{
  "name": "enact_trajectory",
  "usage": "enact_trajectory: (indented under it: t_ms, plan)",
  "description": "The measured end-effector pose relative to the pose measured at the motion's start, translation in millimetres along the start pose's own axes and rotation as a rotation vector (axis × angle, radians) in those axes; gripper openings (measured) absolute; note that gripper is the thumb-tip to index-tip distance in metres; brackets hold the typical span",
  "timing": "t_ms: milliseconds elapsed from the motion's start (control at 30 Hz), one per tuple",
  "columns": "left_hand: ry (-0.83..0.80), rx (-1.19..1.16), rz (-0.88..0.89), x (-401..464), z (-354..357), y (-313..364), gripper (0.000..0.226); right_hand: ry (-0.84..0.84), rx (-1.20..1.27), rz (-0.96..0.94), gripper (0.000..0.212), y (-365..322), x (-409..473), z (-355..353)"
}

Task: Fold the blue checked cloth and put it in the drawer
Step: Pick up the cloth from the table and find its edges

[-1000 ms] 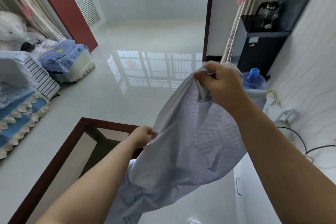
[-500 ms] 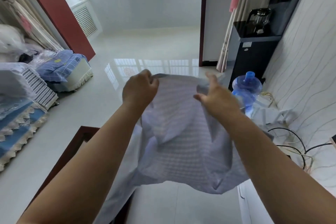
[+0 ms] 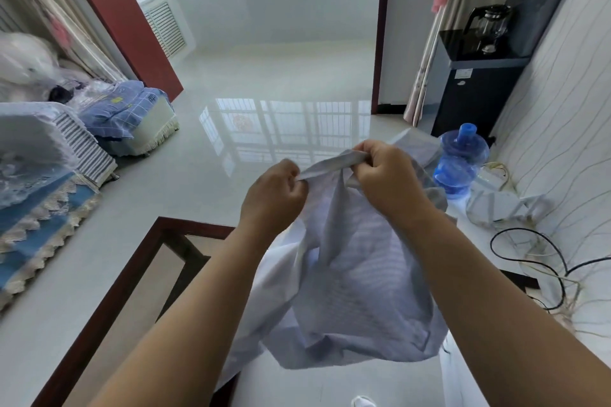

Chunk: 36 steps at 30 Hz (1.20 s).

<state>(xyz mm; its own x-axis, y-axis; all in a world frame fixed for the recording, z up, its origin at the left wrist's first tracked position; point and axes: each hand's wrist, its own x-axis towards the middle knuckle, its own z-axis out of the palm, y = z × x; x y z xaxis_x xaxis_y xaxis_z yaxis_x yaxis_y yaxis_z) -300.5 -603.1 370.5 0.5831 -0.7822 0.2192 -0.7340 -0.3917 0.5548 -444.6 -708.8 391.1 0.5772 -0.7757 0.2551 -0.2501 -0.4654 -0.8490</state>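
Both hands hold the blue checked cloth in mid-air by its top edge.

The left hand [image 3: 274,193] is closed in a fist, pinching the cloth's [image 3: 357,287] upper edge between thumb and fingers. The right hand [image 3: 388,175] is likewise closed, gripping a bunched section of the same edge. The two hands are near each other, with a short span of fabric stretched between them. The remainder of the cloth hangs below the hands in loose folds, in front of both forearms and above the glass-topped table [image 3: 139,261] with the dark wooden frame. A blue water bottle [image 3: 459,158] stands on the floor beyond the right hand, beside a black water dispenser [image 3: 479,89]. The drawer cannot be identified in this view.
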Motion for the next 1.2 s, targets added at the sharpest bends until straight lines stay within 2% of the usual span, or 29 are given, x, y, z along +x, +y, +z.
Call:
enact_trajectory:
  t_ms: [167,267,367,467,533,600,700,767,833,900,967,1033,1100,1200]
  plan:
    - [-0.140,-0.038,-0.231,2,31,-46,0.024,0.028,0.092,-0.043,0.019,-21,-3,-7]
    - [-0.107,-0.109,-0.357,3,48,-66,0.013,0.062,0.131,-0.062,0.020,-34,-4,-19]
    - [-0.102,-0.250,-0.374,8,60,-75,0.019,0.104,0.068,-0.072,0.020,-38,-2,-30]
    - [-0.002,-0.357,-0.390,21,52,-75,0.020,0.265,-0.041,0.010,0.019,-18,10,-46]
    - [0.124,-0.298,-0.320,30,30,-67,0.021,0.386,-0.151,0.093,0.019,11,20,-58]
    - [0.256,-0.116,-0.137,37,0,-48,0.020,0.450,-0.255,0.234,0.023,45,28,-68]
    - [0.438,0.200,0.164,48,-34,-5,0.021,0.423,-0.320,0.441,0.029,77,28,-73]
    - [0.489,0.347,0.269,60,-46,22,0.026,0.399,-0.322,0.470,0.035,80,25,-70]
    - [0.480,0.476,0.307,73,-53,41,0.032,0.359,-0.317,0.409,0.054,72,23,-65]
    - [0.431,0.544,0.338,81,-53,55,0.033,0.254,-0.202,0.277,0.070,56,22,-58]
    - [0.304,0.543,0.392,80,-43,75,0.031,0.087,-0.030,0.131,0.080,35,18,-48]
    - [0.125,0.482,0.468,70,-29,94,0.029,-0.079,0.015,0.042,0.082,16,17,-36]
    - [-0.004,0.405,0.508,58,-17,99,0.026,-0.195,-0.045,0.030,0.066,7,19,-28]
    - [-0.085,0.186,0.391,46,-11,82,0.026,-0.226,-0.101,0.034,0.005,11,23,-26]
